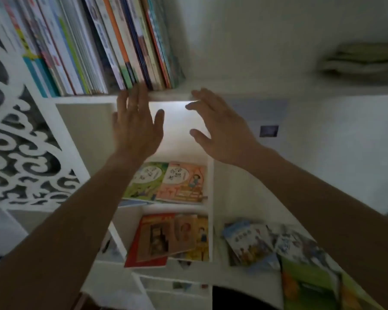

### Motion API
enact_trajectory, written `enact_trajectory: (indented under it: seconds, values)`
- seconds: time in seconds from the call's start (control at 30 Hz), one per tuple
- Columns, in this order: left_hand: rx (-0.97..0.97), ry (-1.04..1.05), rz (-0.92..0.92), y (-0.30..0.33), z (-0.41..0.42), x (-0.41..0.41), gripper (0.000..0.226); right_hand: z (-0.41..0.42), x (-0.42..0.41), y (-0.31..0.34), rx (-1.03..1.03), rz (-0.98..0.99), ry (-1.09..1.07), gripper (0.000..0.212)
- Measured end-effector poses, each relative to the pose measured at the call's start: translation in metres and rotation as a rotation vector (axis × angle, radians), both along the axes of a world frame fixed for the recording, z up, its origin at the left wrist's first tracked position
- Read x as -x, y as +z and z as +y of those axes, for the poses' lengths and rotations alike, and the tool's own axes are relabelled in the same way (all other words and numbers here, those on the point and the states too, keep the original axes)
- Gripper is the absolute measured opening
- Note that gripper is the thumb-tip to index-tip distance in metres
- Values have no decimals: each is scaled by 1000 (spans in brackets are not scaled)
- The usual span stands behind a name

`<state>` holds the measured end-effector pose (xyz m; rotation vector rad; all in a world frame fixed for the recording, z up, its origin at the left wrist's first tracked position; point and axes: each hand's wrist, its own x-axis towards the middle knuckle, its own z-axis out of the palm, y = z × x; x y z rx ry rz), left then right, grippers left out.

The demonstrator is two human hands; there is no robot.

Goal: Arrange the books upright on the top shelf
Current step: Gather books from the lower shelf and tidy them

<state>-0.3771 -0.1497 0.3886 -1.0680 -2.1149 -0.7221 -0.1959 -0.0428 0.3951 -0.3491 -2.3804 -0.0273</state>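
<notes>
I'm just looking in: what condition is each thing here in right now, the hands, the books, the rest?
Left hand: open, fingers spread, fingertips at the row's lower edge, holding nothing.
Right hand: open, raised near the top shelf edge, holding nothing.
Row of books: standing on the top shelf, leaning.
Green and orange books: lying flat on a lower shelf.
Red-covered stack: lying flat, one shelf below.
Folded cloth: lying on the top shelf, blurred.

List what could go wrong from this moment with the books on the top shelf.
1. The row of books leans left with bare top shelf to its right and no support there; it might slide or topple.
2. Both hands, left hand and right hand, are open and hold nothing, so a slip may go uncaught.
</notes>
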Motion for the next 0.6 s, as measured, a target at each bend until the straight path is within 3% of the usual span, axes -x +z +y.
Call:
enact_trajectory:
  seconds: [0.13,0.33,0.4,0.5,0.6]
  values:
    - [-92,-39,-4,14,10,1,70,5,-8,-8,-86,54,-34,44]
    - [-260,-163,95,-66,-21,1,49,-23,-14,-40,171,100,33,32]
    - [-232,-114,-67,-111,-39,10,41,-34,-13,-72,304,38,34,29]
    - [-118,186,-547,-163,-56,41,43,-48,10,-117,477,-163,0,38]
    - [44,362,-759,-179,-67,73,50,-48,55,-147,665,-295,-83,49]
